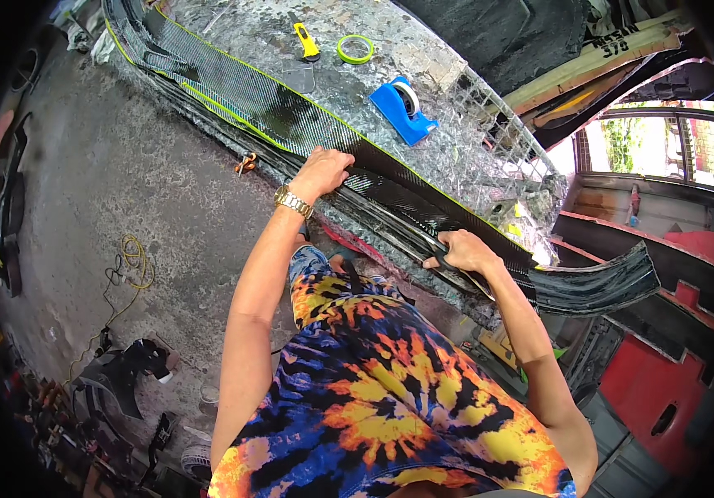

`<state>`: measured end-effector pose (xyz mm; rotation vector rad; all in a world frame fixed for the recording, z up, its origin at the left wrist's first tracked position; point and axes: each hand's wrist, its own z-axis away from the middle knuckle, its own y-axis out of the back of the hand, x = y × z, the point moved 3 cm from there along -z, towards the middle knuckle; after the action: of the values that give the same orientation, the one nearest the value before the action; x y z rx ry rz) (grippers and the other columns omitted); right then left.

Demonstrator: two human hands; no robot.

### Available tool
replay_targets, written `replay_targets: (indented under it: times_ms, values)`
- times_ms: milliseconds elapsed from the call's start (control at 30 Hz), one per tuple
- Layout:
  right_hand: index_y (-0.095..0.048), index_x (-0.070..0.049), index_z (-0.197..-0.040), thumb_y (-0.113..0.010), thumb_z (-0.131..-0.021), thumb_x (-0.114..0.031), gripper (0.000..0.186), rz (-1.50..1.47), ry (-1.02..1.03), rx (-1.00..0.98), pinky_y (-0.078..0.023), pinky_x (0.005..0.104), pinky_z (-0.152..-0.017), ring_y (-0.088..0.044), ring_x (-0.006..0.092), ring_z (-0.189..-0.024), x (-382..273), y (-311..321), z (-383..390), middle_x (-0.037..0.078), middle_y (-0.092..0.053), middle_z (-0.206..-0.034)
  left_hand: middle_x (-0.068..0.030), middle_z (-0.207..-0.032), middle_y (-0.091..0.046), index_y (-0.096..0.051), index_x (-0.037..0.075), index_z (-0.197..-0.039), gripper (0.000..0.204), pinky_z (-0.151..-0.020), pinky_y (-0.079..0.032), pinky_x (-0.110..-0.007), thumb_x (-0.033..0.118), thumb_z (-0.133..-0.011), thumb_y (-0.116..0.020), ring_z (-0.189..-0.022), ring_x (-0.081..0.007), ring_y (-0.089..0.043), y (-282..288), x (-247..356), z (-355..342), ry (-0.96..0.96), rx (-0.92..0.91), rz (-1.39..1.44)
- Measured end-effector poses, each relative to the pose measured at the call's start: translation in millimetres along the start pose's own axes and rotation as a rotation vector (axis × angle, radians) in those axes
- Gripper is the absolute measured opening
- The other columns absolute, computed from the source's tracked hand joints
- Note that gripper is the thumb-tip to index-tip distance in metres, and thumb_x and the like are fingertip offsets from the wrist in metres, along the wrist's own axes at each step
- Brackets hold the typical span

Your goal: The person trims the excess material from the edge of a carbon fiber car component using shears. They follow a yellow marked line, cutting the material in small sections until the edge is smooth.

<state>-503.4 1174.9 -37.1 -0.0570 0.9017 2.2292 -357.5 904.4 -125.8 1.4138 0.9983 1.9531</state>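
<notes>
A long strip of black carbon-fibre cloth (282,112) lies along a long curved dark moulded part (598,286) on the workbench's near edge. Thin yellow-green tape (228,118) runs along its edges. My left hand (324,172), a metal watch at its wrist, is closed with fingertips pressed on the cloth's near edge. Further right, my right hand (467,252) is curled round a dark-handled tool (437,249) that looks like scissors. Its slim front part points left along the near edge; the fingers hide much of the handle.
On the bench (266,29) lie a yellow utility knife (306,41), a green tape roll (355,50) and a blue tape dispenser (403,110). A small orange-handled object (246,163) is at the near edge. A yellow cord (134,257) and dark parts (116,378) lie on the floor.
</notes>
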Motion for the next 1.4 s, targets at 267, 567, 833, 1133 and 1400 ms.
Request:
replay_targets:
  times_ms: [267, 567, 833, 1133, 1400]
  values:
    - [-0.067, -0.003, -0.088, -0.075, -0.067, -0.060, 0.061, 0.023, -0.033, 0.015, -0.050, 0.0459, -0.081, -0.065, 0.0393, -0.088, -17, -3, -7, 0.022, -0.068, -0.085, -0.0144, -0.086, -0.069, -0.066, 0.007, -0.094, 0.013, -0.084, -0.045, -0.048, 0.012, -0.082, -0.066, -0.088, -0.0325, -0.066, -4, -1, 1, -0.003, 0.113, -0.009]
    - [-0.066, -0.001, -0.081, -0.075, -0.067, -0.059, 0.061, -0.086, 0.013, 0.044, -0.049, 0.0457, -0.076, -0.065, 0.0394, -0.081, -19, -9, -12, 0.023, -0.066, -0.078, -0.0171, -0.086, -0.068, -0.066, 0.006, -0.091, 0.014, -0.083, -0.046, -0.050, 0.005, -0.080, -0.058, -0.089, -0.0347, -0.065, -1, 1, 3, 0.009, 0.104, -0.004]
    - [-0.066, -0.002, -0.081, -0.077, -0.067, -0.057, 0.058, -0.123, 0.047, 0.059, -0.048, 0.0460, -0.073, -0.064, 0.0389, -0.079, -14, -7, -12, 0.023, -0.064, -0.075, -0.0179, -0.084, -0.068, -0.066, 0.006, -0.090, 0.013, -0.083, -0.046, -0.050, 0.005, -0.080, -0.058, -0.088, -0.0348, -0.066, 0, 2, 2, 0.022, 0.087, -0.010]
    - [-0.066, -0.001, -0.080, -0.078, -0.068, -0.053, 0.055, -0.132, 0.063, 0.060, -0.047, 0.0451, -0.070, -0.063, 0.0383, -0.075, -11, -10, -13, 0.022, -0.063, -0.072, -0.0168, -0.082, -0.068, -0.066, 0.005, -0.090, 0.013, -0.082, -0.047, -0.047, 0.009, -0.078, -0.065, -0.085, -0.0343, -0.065, -7, -2, 2, -0.007, 0.155, -0.019]
    - [-0.066, 0.000, -0.083, -0.077, -0.067, -0.056, 0.059, -0.139, 0.033, -0.047, -0.047, 0.0438, -0.069, -0.063, 0.0366, -0.074, -13, -7, -9, 0.022, -0.065, -0.074, -0.0137, -0.089, -0.069, -0.065, 0.007, -0.099, 0.020, -0.084, -0.042, -0.047, 0.014, -0.080, -0.067, -0.092, -0.0314, -0.065, 7, -1, 10, -0.006, 0.051, -0.009]
